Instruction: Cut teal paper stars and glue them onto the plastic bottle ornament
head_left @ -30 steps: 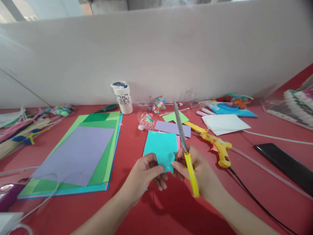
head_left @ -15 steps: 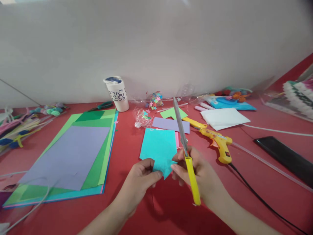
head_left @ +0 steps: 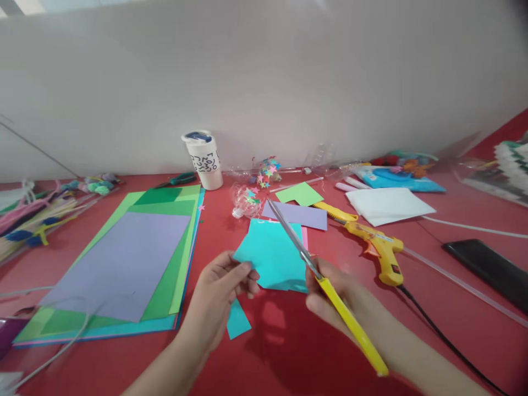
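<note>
My left hand [head_left: 229,283] is closed, pinching the left corner of a turquoise sheet of paper [head_left: 274,256] between thumb and fingers. In my right hand [head_left: 342,294] are scissors [head_left: 350,322] with yellow handles. Their blades are together and point up and left, passing in front of the sheet. The right fingertips are close to the sheet's right edge; whether they touch it I cannot tell. A small turquoise paper strip [head_left: 238,320] shows just below my left hand, partly hidden by it.
Coloured sheets, a purple one [head_left: 124,264] on top, are stacked at left. Behind the turquoise sheet are a purple strip [head_left: 313,217], a green piece [head_left: 300,193] and star confetti [head_left: 268,171]. A white tumbler [head_left: 204,159], yellow glue gun [head_left: 385,256] and black phone [head_left: 487,272] stand or lie around.
The small turquoise strip now lies apart below my left hand. That hand has shifted left and up to the sheet's corner. My right hand has moved right, and the scissors tilt further left.
</note>
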Action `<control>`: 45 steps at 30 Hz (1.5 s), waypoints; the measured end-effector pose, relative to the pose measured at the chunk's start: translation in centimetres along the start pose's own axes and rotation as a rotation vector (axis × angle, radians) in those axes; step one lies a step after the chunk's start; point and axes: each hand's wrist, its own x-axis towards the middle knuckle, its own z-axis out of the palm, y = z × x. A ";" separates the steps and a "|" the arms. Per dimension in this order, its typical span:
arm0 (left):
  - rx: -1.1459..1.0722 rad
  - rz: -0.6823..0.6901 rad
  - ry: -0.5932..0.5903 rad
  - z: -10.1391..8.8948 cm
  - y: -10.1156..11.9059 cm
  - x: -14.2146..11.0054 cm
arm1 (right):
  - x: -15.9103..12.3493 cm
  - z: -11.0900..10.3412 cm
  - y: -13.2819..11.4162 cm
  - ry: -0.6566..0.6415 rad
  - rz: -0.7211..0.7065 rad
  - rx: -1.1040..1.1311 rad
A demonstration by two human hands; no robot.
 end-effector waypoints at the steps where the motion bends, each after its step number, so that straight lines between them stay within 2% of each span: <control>1: -0.018 0.024 0.018 -0.2 0.4 0.1 | -0.1 -0.4 0.1 -0.066 0.003 -0.043; 5: -0.065 0.099 0.086 -0.8 1.6 0.2 | -0.3 -1.0 0.5 -0.246 0.051 -0.130; 9: -0.057 0.128 0.127 -0.9 2.0 0.0 | -0.6 -0.6 0.4 -0.327 0.050 -0.046; 12: -0.024 0.147 0.123 -0.9 2.0 0.0 | -1.0 -0.3 0.1 -0.323 0.053 -0.003; 16: 0.014 0.159 0.093 -0.9 1.8 0.0 | -1.3 -0.3 0.2 -0.343 0.031 -0.078; 26: 0.073 0.059 0.003 -0.6 1.6 -0.7 | -2.0 0.2 -0.2 -0.261 -0.005 -0.090; 33: 0.130 0.113 0.048 -0.7 1.5 -0.8 | -2.0 0.5 -0.4 -0.241 -0.031 -0.048; 37: 0.183 0.128 0.035 -0.5 1.7 -1.0 | -1.8 0.7 0.0 -0.253 -0.053 -0.017; 45: 0.127 0.126 0.072 -0.6 1.6 -1.0 | -2.1 0.9 -0.6 -0.221 -0.001 -0.006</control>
